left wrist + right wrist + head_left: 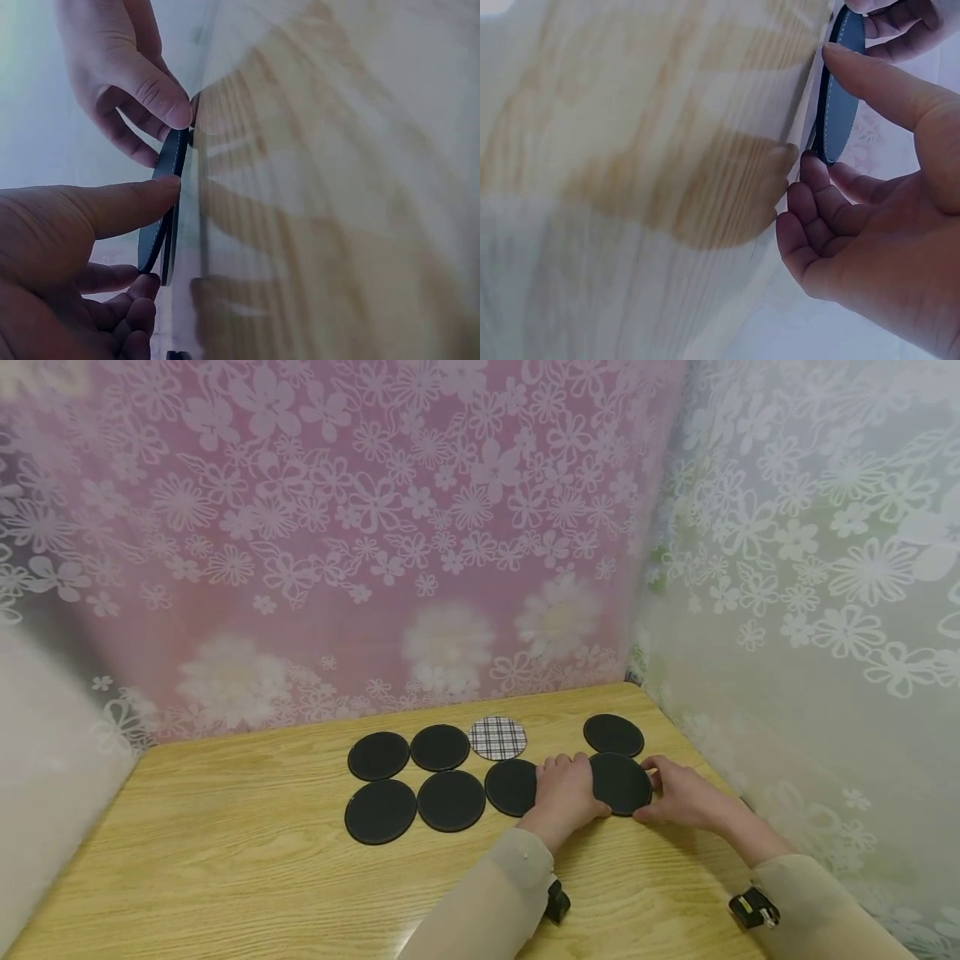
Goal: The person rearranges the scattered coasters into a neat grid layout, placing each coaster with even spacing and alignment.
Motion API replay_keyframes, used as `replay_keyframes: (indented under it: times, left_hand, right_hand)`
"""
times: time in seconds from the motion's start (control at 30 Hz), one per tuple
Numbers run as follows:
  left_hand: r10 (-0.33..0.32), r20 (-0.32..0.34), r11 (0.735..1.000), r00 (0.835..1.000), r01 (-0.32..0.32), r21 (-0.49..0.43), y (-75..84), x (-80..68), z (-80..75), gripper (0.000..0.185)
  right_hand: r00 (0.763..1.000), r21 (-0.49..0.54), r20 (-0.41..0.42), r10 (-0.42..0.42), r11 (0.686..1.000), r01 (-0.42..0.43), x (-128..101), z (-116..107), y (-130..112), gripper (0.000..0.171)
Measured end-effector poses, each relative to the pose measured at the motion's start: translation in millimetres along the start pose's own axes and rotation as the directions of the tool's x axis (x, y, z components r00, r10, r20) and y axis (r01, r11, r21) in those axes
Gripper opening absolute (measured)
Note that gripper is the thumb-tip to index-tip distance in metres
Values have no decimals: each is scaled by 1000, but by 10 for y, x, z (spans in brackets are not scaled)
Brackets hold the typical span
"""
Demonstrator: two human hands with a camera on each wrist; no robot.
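Both of my hands grip one round black coaster (621,785) with a stitched rim, at the right end of the front row. My left hand (566,789) has its thumb at the near edge and its fingers around the left side. From the opposite side, my right hand (682,793) pinches the rim between thumb and fingers. Seen edge-on in the left wrist view, the coaster (166,169) is close over the wooden table (300,187). In the right wrist view the coaster (844,105) shows its pale stitching. My left hand partly covers another black coaster (510,787).
Two rows of coasters lie on the table (247,827): several black ones and a white plaid one (498,738) in the back row. A black coaster (613,735) lies just behind the held one. A flowered pink curtain (375,527) and a pale right-hand curtain (810,610) border the table.
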State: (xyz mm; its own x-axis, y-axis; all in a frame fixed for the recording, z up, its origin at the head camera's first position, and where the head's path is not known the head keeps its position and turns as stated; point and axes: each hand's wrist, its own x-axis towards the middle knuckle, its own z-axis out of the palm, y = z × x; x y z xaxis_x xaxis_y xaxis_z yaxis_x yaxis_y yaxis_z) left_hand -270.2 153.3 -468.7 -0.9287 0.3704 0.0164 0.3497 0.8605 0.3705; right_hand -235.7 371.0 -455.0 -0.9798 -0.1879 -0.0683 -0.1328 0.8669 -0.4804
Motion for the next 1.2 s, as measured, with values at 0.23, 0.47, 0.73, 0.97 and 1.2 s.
replay_keyframes:
  times: [0.23,0.47,0.73,0.97,1.2]
  left_hand:
    - [32,-19,999,999,-33,-33,-115,11,-33,75]
    - [29,-24,999,999,-30,-31,-263,-16,-151,80]
    - [26,-38,1000,999,-26,-14,-477,-92,-316,79]
    - [10,-56,999,998,-12,-37,-734,-95,-430,88]
    - [29,-59,991,998,-36,-129,-1010,-185,-591,86]
  right_hand:
    - [1000,21,4,5,1000,-5,39,16,-73,90]
    - [1000,63,12,-17,998,16,121,53,-206,95]
    - [998,38,-1,-69,997,69,227,107,-462,94]
    - [997,49,-3,-72,996,72,374,171,-713,97]
    - [996,161,26,-90,983,84,485,253,-867,96]
